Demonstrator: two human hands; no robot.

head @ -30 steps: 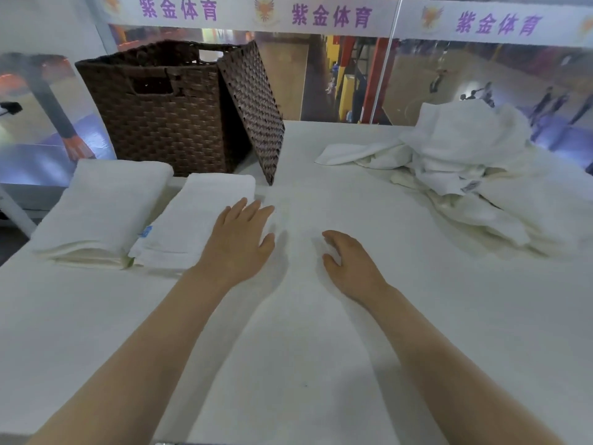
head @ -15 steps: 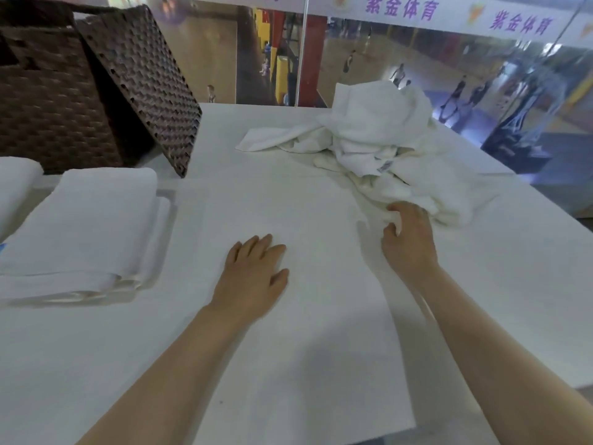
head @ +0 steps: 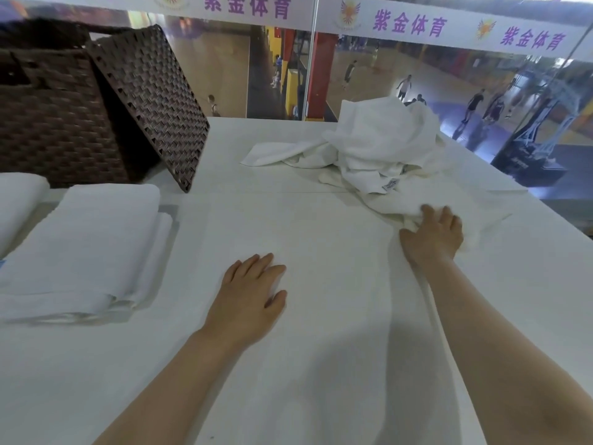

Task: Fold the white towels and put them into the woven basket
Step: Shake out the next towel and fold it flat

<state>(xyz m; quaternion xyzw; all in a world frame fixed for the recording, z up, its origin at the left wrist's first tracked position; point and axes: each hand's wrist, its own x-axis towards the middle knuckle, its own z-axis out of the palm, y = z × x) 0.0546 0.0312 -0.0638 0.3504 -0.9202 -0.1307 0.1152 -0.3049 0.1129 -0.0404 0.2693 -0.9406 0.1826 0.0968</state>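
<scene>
1. The light was soft and even, coming from above; the white table (head: 321, 380) looked bright but not blown out.
2. Faint grey shadows lay beneath both forearms and beside the folded towel (head: 83, 252).
3. The glass wall (head: 417, 75) carried hazy reflections.
4. Wide-angle distortion bent the edges; the woven basket (head: 48, 123) was slightly motion-blurred.

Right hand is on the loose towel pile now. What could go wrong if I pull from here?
1. The right hand grips only the near edge of the tangled towel pile; a pull may drag several towels, not one.
2. The pile lies close to the table's right edge, so loosened towels might slide off.
3. The left hand rests flat on the table, holding no towel, so nothing steadies the pile.
</scene>
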